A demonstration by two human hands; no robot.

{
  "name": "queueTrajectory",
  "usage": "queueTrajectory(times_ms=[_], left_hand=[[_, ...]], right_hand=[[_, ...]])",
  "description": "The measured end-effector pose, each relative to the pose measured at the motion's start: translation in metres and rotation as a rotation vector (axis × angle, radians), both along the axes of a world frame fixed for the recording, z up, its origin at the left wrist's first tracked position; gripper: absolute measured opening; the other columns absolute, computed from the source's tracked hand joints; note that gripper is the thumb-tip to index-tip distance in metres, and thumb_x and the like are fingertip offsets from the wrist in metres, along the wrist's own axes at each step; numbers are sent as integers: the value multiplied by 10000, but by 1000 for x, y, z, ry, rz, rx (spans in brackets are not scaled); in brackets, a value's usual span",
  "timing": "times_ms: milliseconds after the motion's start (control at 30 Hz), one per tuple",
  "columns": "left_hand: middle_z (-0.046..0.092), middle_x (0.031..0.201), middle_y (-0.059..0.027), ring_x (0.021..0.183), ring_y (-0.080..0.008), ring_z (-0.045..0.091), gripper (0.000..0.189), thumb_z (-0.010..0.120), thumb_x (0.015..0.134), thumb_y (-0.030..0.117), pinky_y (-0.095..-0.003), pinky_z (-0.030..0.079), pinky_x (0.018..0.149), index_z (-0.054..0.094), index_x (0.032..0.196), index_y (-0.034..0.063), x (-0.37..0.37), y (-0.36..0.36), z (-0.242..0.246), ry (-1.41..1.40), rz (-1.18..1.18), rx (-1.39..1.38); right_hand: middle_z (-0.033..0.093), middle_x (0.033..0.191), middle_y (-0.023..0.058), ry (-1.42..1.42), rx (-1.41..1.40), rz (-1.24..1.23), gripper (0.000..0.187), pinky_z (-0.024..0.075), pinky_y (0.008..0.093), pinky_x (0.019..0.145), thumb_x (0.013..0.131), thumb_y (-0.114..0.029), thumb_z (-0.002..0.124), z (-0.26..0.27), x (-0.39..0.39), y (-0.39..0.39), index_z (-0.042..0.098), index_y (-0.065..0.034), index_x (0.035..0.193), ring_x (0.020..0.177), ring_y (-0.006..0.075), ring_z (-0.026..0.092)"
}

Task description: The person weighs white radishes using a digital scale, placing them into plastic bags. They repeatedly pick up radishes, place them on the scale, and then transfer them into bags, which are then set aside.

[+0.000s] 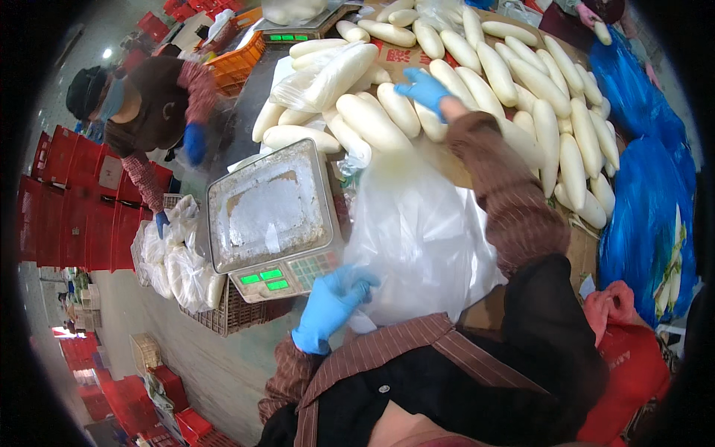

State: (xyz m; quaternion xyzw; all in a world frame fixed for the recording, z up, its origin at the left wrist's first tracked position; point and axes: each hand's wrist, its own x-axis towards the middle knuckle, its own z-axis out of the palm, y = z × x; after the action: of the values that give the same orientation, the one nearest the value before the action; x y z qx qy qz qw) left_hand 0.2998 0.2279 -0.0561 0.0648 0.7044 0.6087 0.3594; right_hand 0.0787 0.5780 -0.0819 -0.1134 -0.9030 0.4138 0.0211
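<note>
My left hand (334, 306), in a light blue glove, pinches the near left edge of a clear plastic bag (427, 240) lying in front of my body. The bag's far end is blurred, so its contents cannot be told. Farther out, my right hand (425, 94), gloved alike, reaches over a heap of white radishes (536, 81) with its fingers spread and nothing in its grasp. Long white radishes (373, 120) lie just beneath and beside it. Left of the bag stands a digital scale (271, 209) with a bare, worn metal pan and lit green displays.
Bagged radishes (327, 78) lie beyond the scale. A second scale (299, 25) bears a bag at the far end. Across the left side, a person (148, 106) bends over white plastic bags (184, 262) on crates. Blue plastic sacks (642, 207) line the right; red crates (78, 218) are stacked left.
</note>
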Motion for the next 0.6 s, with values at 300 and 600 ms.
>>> queueTrajectory(times_ms=[300,600], left_hand=[[638,1036,-34,897,-90,568,225,641,869,36,-241,488,774,601,1090,18,-3,-4,19,-153,175,-102],[624,937,-28,790,-93,570,258,673,844,97,-240,472,703,593,1078,26,-11,-3,20,-71,105,171]], right_hand=[[634,1135,189,-103,443,-157,616,487,411,892,694,-393,715,-97,-93,-12,583,-30,1174,1051,337,614],[566,1194,74,651,-720,153,443,395,330,1000,882,-202,610,38,96,13,492,-2,1259,1125,185,522]])
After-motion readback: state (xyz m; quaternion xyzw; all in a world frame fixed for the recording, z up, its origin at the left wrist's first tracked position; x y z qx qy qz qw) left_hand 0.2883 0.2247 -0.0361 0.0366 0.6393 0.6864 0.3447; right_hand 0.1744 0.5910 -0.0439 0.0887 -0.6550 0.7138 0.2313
